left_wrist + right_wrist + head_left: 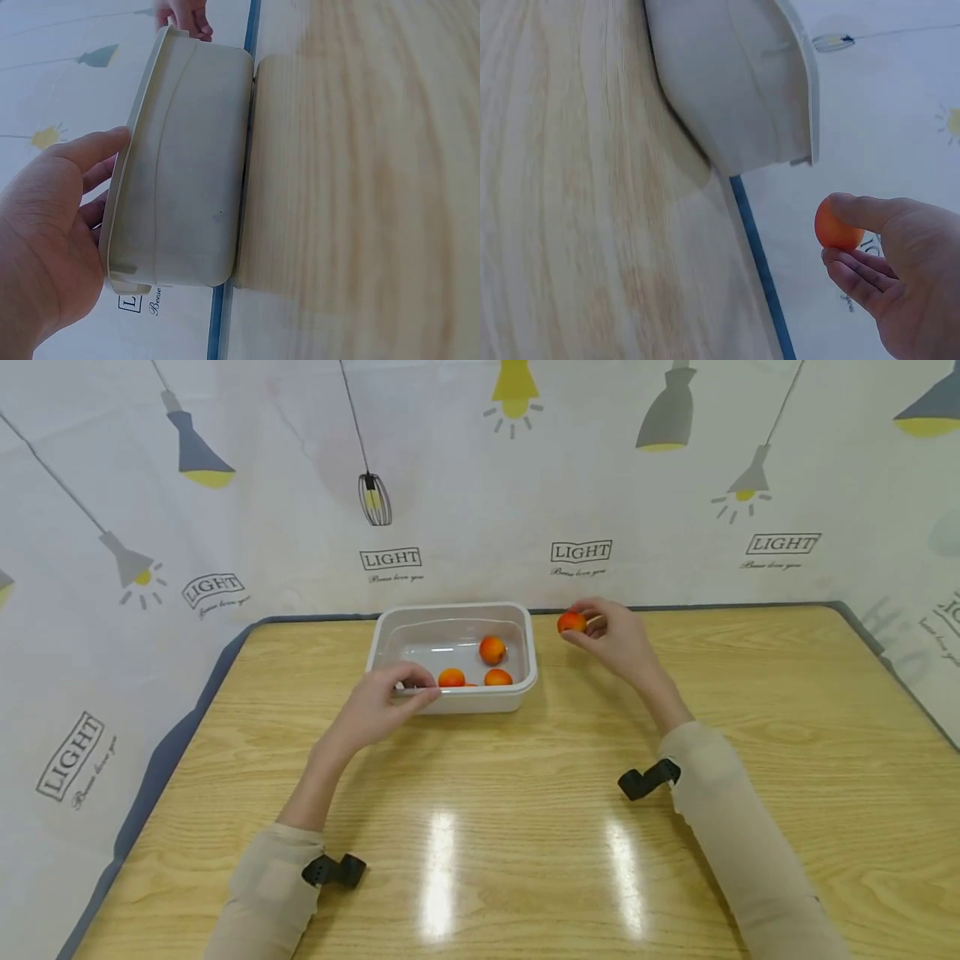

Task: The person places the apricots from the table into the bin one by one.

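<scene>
A white plastic box [528, 647] stands at the back of the table with several small orange-red fruits [492, 650] in it. My left hand [386, 700] grips its front rim near the left corner. In the left wrist view, the fingers [97, 174] lie behind the rim of the box [202, 172]. To the right of the box, my right hand [611, 639] pinches another orange-red fruit [572, 623] between thumb and fingertips. The right wrist view has this fruit [836, 225] raised beside the box's end wall [735, 82].
The wooden table [525, 802] ends at a dark blue edge [712, 607] along the back. Behind it hangs a white cloth [465, 510] printed with lamps and words. A black wrist camera [333, 870] sits on the left sleeve, another [648, 778] on the right.
</scene>
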Motion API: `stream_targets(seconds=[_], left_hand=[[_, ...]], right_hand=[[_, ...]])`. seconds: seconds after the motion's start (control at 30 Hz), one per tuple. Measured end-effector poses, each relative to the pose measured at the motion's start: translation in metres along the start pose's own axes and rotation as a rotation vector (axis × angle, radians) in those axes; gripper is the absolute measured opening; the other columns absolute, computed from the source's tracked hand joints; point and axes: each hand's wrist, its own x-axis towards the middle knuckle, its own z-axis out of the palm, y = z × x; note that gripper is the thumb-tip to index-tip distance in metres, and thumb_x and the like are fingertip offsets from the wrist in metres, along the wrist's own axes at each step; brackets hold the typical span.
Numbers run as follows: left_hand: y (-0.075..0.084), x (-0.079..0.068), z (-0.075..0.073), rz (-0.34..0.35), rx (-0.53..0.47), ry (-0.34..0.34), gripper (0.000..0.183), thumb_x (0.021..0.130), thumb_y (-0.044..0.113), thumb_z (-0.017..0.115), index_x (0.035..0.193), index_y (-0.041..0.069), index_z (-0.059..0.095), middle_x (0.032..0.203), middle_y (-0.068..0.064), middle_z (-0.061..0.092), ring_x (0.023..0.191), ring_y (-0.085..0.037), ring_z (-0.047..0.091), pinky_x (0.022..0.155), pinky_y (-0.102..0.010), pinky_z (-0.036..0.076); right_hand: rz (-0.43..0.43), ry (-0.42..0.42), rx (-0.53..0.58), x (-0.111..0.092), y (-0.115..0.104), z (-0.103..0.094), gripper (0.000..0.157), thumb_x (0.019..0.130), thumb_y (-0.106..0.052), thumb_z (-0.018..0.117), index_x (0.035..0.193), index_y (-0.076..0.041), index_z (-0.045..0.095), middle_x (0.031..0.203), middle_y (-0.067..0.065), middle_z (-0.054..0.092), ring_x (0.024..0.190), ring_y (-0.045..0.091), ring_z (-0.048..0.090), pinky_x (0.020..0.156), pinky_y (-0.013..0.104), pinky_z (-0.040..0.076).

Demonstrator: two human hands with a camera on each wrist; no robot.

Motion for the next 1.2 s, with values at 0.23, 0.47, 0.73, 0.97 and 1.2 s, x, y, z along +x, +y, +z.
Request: stream_targets(seconds=[0.23,0.47,0.73,0.97,1.2], left_hand=[[-0.001,-0.002,-0.001,0.006,-0.005,0.002,0.012,0.095,0.022,0.073,0.101,0.011,0.071,0.097,0.001,0.071,0.097,-0.017,0.064,0.089,-0.040,0.051],[-0.002,-0.003,-0.001,-0.006,-0.008,0.003,0.014,0.095,0.023,0.073,0.102,0.011,0.071,0.098,0.000,0.071,0.099,-0.018,0.064,0.091,-0.040,0.051],[-0.003,-0.003,-0.001,-0.006,-0.008,-0.002,0.014,0.096,0.023,0.073,0.102,0.011,0.071,0.099,0.001,0.071,0.100,-0.018,0.064,0.092,-0.040,0.050],[-0.002,-0.002,-0.001,0.002,-0.004,-0.001,0.014,0.095,0.023,0.073,0.102,0.010,0.071,0.099,0.000,0.071,0.100,-0.018,0.064,0.092,-0.040,0.051],[0.000,-0.001,0.000,0.004,0.006,-0.002,0.015,0.095,0.023,0.073,0.103,0.010,0.071,0.099,0.000,0.071,0.099,-0.018,0.065,0.090,-0.040,0.051]], right_hand=[[-0.107,0.030,0.029,-0.008,-0.024,0.003,0.039,0.090,-0.019,0.079,0.124,-0.004,0.067,0.110,0.014,0.068,0.083,0.025,0.063,0.076,0.035,0.051],[-0.198,0.037,0.116,-0.017,-0.047,0.009,0.039,0.087,-0.014,0.081,0.122,-0.003,0.067,0.109,0.013,0.068,0.080,0.021,0.061,0.076,0.036,0.053],[-0.275,-0.010,0.128,-0.023,-0.062,0.021,0.039,0.086,-0.010,0.082,0.122,-0.002,0.067,0.111,0.011,0.070,0.081,0.020,0.064,0.076,0.040,0.056],[-0.306,-0.055,0.110,-0.027,-0.069,0.026,0.039,0.088,-0.011,0.081,0.123,-0.002,0.067,0.112,0.009,0.069,0.084,0.018,0.063,0.080,0.033,0.056],[-0.317,-0.074,0.122,-0.029,-0.067,0.031,0.040,0.089,-0.007,0.079,0.125,0.000,0.065,0.115,0.013,0.068,0.088,0.022,0.066,0.083,0.036,0.057]])
